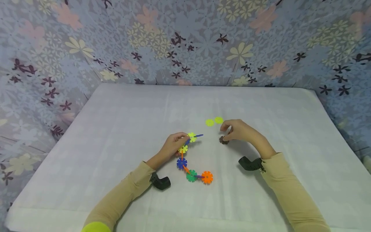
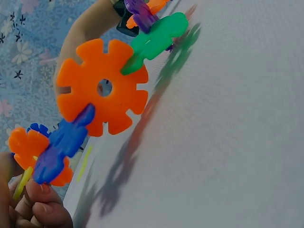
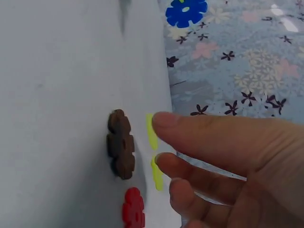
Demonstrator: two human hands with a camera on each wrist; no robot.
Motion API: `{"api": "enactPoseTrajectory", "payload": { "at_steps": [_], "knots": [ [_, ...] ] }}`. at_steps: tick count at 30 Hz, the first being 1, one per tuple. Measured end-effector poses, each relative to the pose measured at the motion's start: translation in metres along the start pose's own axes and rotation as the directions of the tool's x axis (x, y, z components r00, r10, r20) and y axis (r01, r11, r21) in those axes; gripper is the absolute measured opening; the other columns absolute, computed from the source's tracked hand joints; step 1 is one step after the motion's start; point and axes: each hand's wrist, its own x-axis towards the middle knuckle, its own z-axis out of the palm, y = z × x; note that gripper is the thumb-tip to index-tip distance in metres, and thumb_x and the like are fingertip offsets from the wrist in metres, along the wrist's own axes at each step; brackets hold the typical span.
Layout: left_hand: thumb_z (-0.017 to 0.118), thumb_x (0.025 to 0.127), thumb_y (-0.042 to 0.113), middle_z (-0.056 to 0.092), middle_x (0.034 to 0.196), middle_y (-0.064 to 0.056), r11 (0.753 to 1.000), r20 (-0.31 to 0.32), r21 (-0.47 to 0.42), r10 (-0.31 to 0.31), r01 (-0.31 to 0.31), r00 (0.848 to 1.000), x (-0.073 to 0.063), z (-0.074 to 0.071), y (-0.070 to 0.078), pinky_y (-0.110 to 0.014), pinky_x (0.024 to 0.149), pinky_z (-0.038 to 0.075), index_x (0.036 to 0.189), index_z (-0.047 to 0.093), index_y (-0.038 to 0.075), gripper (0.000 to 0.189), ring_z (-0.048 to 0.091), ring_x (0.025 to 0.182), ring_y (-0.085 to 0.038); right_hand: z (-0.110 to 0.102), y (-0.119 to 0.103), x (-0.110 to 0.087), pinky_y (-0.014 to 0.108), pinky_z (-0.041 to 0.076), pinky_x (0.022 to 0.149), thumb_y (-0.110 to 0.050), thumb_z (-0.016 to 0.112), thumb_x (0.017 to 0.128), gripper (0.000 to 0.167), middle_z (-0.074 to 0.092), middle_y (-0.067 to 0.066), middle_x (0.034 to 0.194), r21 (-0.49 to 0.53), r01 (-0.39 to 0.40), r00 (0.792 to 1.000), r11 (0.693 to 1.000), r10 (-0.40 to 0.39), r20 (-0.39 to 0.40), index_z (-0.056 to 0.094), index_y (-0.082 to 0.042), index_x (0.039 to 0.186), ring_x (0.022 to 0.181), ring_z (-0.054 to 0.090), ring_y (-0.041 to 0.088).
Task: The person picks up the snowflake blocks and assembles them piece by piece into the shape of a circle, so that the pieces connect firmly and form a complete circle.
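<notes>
My left hand [image 1: 173, 143] pinches a chain of notched plastic discs [image 1: 181, 163] near its upper end. The chain curves down from yellow discs through blue and green to an orange disc [image 1: 207, 177]. In the left wrist view, the fingers [image 2: 45, 204] grip beside a yellow disc seen edge-on, near a large orange disc [image 2: 102, 88]. My right hand [image 1: 239, 130] hovers by a brown notched disc [image 1: 223, 140]. From the right wrist, the thumb and fingertips are apart with nothing between them, and the brown disc [image 3: 121, 144] is off to their side.
Two yellow discs [image 1: 214, 121] lie beyond the right hand on the white-covered table [image 1: 130, 112]. A red disc [image 3: 134, 209] is near the brown one in the right wrist view. Floral fabric [image 1: 185, 42] hangs behind the table. Both wrists carry black mounts [image 1: 160, 182].
</notes>
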Motion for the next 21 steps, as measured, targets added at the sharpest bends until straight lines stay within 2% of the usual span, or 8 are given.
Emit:
{"api": "enactPoseTrajectory", "payload": {
  "at_steps": [3, 6, 12, 17, 21],
  "knots": [
    [0.052, 0.091, 0.013, 0.04, 0.052, 0.002, 1.0, 0.002, -0.001, 0.003, -0.003, 1.0, -0.005, 0.001, 0.011, -0.02, 0.034, 0.035, 0.102, 0.059, -0.007, 0.024, 0.037, 0.035, -0.008, 0.002, 0.001, 0.001, 0.032, 0.044, 0.064, -0.004, 0.072, 0.072, 0.028, 0.056, 0.011, 0.096, -0.024, -0.006, 0.999, 1.0, 0.007, 0.04, 0.059, 0.0, 0.097, 0.077, 0.052, 0.022],
    [0.051, 0.091, 0.011, 0.039, 0.052, 0.002, 1.0, -0.003, 0.007, 0.022, -0.022, 1.0, -0.01, 0.003, 0.019, -0.02, 0.035, 0.035, 0.101, 0.058, -0.008, 0.023, 0.037, 0.035, -0.006, 0.006, 0.003, 0.002, 0.032, 0.043, 0.065, -0.002, 0.073, 0.07, 0.027, 0.057, 0.009, 0.091, -0.034, 0.017, 0.999, 0.999, -0.015, 0.052, 0.059, 0.0, 0.093, 0.076, 0.05, 0.023],
    [0.049, 0.092, 0.009, 0.047, 0.052, 0.001, 0.999, -0.003, -0.038, 0.025, -0.025, 1.0, -0.009, 0.003, 0.019, -0.02, 0.036, 0.037, 0.104, 0.056, -0.01, 0.024, 0.04, 0.035, -0.007, 0.013, 0.007, 0.005, 0.032, 0.041, 0.065, 0.0, 0.073, 0.069, 0.021, 0.055, 0.005, 0.08, -0.037, 0.038, 0.999, 0.999, -0.037, 0.034, 0.061, -0.002, 0.086, 0.074, 0.047, 0.021],
    [0.049, 0.093, 0.01, 0.049, 0.052, 0.001, 0.999, -0.007, -0.011, 0.03, -0.031, 1.0, -0.009, 0.003, 0.019, -0.021, 0.037, 0.038, 0.104, 0.056, -0.01, 0.024, 0.042, 0.035, -0.008, 0.019, 0.008, 0.009, 0.029, 0.043, 0.061, -0.003, 0.068, 0.077, 0.009, 0.055, 0.004, 0.078, 0.054, 0.078, 0.997, 0.995, -0.078, -0.015, 0.062, -0.003, 0.084, 0.072, 0.05, 0.019],
    [0.049, 0.093, 0.009, 0.05, 0.052, 0.001, 0.999, 0.004, -0.02, 0.042, -0.042, 0.999, -0.009, 0.002, 0.019, -0.021, 0.036, 0.038, 0.104, 0.056, -0.01, 0.024, 0.042, 0.035, -0.008, 0.023, 0.007, 0.012, 0.029, 0.047, 0.058, -0.003, 0.065, 0.081, 0.008, 0.056, 0.008, 0.08, 0.181, 0.135, 0.99, 0.974, -0.123, -0.073, 0.058, -0.001, 0.083, 0.069, 0.056, 0.018]
  ]
}}
